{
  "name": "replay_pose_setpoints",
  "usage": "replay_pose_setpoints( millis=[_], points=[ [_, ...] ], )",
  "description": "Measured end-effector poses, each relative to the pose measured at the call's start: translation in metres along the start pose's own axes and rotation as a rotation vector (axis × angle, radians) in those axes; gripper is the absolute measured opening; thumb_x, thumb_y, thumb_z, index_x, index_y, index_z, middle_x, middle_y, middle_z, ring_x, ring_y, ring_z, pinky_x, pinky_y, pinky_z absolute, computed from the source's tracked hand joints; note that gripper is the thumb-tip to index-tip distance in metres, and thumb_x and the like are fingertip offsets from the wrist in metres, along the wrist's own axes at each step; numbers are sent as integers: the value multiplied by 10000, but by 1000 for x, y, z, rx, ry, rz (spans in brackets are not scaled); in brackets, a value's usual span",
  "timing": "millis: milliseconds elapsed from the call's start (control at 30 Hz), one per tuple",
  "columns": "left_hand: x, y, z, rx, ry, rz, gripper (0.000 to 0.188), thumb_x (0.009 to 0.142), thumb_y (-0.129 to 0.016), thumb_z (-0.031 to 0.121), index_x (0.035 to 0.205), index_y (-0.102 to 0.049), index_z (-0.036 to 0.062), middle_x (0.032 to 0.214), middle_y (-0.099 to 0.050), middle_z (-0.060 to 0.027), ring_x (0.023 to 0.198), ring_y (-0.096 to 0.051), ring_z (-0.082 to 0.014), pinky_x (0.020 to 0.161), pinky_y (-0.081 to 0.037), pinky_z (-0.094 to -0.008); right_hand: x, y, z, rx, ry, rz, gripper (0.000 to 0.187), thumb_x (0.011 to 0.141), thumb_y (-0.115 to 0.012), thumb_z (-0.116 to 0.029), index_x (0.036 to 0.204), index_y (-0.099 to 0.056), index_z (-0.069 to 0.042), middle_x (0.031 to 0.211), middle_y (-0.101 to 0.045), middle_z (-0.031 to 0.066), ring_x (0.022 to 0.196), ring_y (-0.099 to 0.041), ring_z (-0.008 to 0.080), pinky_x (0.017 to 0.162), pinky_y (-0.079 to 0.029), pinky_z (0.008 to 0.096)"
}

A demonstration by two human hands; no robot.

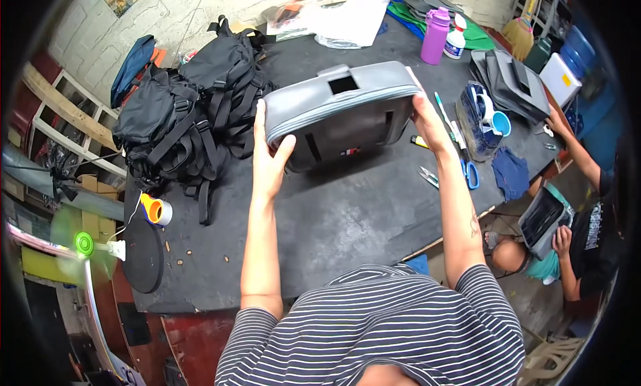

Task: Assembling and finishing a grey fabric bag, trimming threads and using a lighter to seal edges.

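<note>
A grey and black zippered bag (360, 129) is held up between my two hands above the dark table. Its grey top has a rectangular dark opening near the middle, and a light zipper runs along the edge below. On the front are two dark strap-like strips and a small coloured tag. My left hand (270, 165) grips the bag's left end, thumb on the near side. At the opposite end, my right hand (432, 125) clasps the side with its thumb near the zipper. The fingers behind the bag are mostly hidden.
Black strapped backpacks (193, 99) are heaped at the left of the table (334, 232). A purple bottle (436, 35), spray bottle (455, 39), dark bags (511, 82), blue-handled scissors (471, 175) and thread snips (429, 175) lie rightward. Beyond the right edge, another person (594, 239) handles a bag.
</note>
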State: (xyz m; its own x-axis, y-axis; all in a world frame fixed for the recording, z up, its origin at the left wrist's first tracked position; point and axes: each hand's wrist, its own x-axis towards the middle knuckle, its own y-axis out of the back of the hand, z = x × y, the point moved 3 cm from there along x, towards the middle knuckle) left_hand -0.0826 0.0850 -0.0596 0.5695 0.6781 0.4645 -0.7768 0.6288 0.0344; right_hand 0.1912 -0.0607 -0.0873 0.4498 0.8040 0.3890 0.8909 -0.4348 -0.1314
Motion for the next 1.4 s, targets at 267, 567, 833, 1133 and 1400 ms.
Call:
replay_pose_setpoints(
  millis=[267,567,833,1133,1400],
  points=[
    [15,0,10,955,-445,104,482,671,-799,218,1107,-638,89,1164,-537,-125,1187,-453,-321,1010,-352,-442,10,-47,-36,-1064,689,180,526,665,-778,-163,1162,-608,-157,1181,-532,109,1096,-498,302,938,-386,416],
    [37,-22,14,1121,-648,-243,246,736,-716,266,892,-668,81,795,-632,-45,747,-568,-246,693,-397,-368,22,-75,-37,-1291,905,-136,231,664,-735,-232,825,-618,-116,822,-526,-2,828,-487,217,791,-369,389],
    [40,-24,25,975,-484,-305,203,755,-717,234,801,-657,45,948,-621,-108,967,-570,-288,831,-419,-411,17,-78,-36,-1296,798,-122,212,736,-684,-284,794,-586,-104,800,-545,10,857,-520,216,803,-364,426],
    [35,-20,26,978,-323,-603,264,858,-648,226,1011,-531,45,1364,-462,-171,1350,-338,-382,1110,-183,-582,8,-72,-25,-1236,851,-165,243,759,-688,-267,922,-615,-102,1119,-636,14,1102,-569,196,991,-382,526],
    [32,17,19,682,-271,-409,476,931,-521,332,1364,-460,144,1497,-333,-117,1439,-143,-322,1135,6,-537,8,-17,-45,-988,141,-345,579,981,-279,-534,1441,-374,-195,1516,-308,49,1441,-154,250,1140,-47,532]
  ],
)
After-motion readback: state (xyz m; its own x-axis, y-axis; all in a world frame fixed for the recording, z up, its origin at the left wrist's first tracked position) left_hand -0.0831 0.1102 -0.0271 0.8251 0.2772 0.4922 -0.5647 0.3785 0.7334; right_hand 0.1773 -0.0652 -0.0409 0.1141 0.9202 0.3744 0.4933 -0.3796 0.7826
